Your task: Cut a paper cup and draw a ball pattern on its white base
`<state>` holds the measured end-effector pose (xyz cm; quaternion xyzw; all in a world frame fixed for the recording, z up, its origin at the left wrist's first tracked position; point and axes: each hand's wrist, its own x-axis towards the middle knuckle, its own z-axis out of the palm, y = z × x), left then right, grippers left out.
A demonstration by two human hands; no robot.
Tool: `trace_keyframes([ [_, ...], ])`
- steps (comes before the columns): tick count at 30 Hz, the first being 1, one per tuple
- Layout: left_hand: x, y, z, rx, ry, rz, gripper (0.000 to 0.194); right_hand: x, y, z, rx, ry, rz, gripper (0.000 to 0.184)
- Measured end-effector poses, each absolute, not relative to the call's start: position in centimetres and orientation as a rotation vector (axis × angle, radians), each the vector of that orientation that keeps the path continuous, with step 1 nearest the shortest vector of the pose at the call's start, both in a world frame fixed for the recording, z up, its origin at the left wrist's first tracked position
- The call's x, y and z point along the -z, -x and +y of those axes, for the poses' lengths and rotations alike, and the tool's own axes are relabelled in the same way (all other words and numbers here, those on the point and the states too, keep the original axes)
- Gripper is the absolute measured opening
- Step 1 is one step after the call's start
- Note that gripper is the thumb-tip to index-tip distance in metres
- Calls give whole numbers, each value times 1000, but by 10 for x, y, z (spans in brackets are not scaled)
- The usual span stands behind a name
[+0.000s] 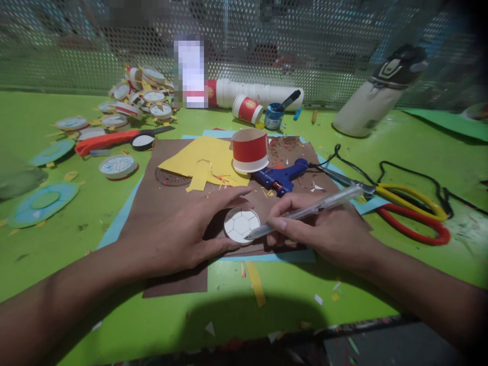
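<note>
White tops one disc (242,223) clamped in the left hand (196,223), while the right hand (318,226) pinches one pen (316,207).

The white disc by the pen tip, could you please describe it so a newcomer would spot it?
On the green table lies brown paper. Toward its front, between the left hand and right hand, lies the white disc, under a pen. Its football-like lines distinguish it from the red-and-white cup piece behind.

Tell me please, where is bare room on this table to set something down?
Mostly bare table lies between bottle, green sheet and black cord. Crowded: brown paper with cup, glue gun, left hand and right hand; back-left pile of discs.
</note>
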<state>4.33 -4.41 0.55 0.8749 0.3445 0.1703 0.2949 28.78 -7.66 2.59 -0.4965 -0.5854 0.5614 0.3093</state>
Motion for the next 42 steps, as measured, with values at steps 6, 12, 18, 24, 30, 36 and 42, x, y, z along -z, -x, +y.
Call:
trace_keyframes([
  [6,-4,-43,-44,-438,-2334,926,63,-25,-289,-78,-1497,1284,-1529,15],
  [12,-6,-44,-45,-429,-2328,928,61,-26,-287,-77,-1469,1283,-1536,18],
  [18,-5,-44,-46,-452,-2319,939,61,-27,-286,-77,-1456,1292,-1527,19],
  [24,-6,-44,-45,-443,-2338,953,60,-25,-286,-78,-1459,1286,-1531,18],
  [30,-6,-44,-46,-429,-2336,947,63,-24,-286,-77,-1442,1289,-1563,16],
  [36,-9,-45,-45,-432,-2326,942,59,-25,-287,-78,-1421,1294,-1592,14],
  [42,-8,-45,-44,-422,-2351,946,57,-27,-286,-78,-1444,1325,-1548,15],
])
